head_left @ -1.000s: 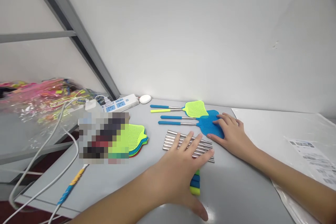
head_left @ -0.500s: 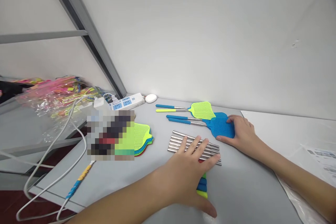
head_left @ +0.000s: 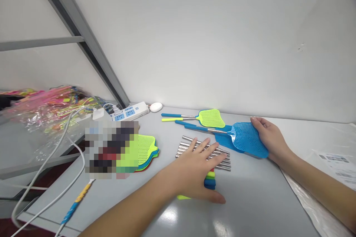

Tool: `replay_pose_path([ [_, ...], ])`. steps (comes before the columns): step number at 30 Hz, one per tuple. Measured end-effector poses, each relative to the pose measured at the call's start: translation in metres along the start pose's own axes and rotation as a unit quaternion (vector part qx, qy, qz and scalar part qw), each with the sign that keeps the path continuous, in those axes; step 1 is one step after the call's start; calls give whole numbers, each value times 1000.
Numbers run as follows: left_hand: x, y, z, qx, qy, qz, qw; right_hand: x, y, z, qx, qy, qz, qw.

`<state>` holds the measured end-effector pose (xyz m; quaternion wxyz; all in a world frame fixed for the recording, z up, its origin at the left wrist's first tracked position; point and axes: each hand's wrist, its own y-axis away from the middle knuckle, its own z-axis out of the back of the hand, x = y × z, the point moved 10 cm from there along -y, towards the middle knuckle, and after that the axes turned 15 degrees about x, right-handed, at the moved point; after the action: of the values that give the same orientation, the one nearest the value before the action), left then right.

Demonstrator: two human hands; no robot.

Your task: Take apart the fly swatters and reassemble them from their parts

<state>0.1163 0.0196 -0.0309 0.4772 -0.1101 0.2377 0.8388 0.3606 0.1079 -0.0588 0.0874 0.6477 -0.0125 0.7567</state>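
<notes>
Presently, the right hand (head_left: 268,137) grasps the upper blue swatter (head_left: 249,139) by the outer edge of its head (head_left: 245,132), which is beyond the metal rods (head_left: 184,149) and to their right. This head overlaps the lower blue swatter (head_left: 224,141); how much it is lifted from it, I cannot tell. The left hand (head_left: 191,170) holds nothing that can be seen: its fingers are spread over the rods, and whether they press on them is not clear. Partly hidden under this hand, on the near side of the rods, are some coloured grips (head_left: 210,184).

As I judge it, the upper swatter will be quite light. Its head seems to be thin plastic full of small holes, so it should bend easily and survive a small knock. The metal shaft (head_left: 217,130) is shiny and probably stiff, but perhaps slippery. The edge is a convenient place for lifting the head, though the blue handle (head_left: 196,128) could then swing or drag. For steadier control, the better hold would be at the neck (head_left: 231,131), where head meets shaft, or around the handle, just beyond the rods.
</notes>
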Motion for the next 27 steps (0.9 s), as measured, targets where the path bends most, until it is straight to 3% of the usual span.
replay_pose_path([
  [5,4,-1,7,-12,16,13,1000,-22,-10,-4,41,-152,-73,985],
  [12,20,10,19,-32,-6,90,995,-23,-14,-4,84,-206,-100,970],
  [17,19,13,23,-37,-20,105,994,-21,-12,-8,98,-233,-106,962],
  [24,6,21,2,-18,-4,136,991,-19,-13,-7,102,-239,-97,961],
  [27,-1,27,-12,-44,-9,167,985,-22,-16,-6,106,-243,-94,959],
])
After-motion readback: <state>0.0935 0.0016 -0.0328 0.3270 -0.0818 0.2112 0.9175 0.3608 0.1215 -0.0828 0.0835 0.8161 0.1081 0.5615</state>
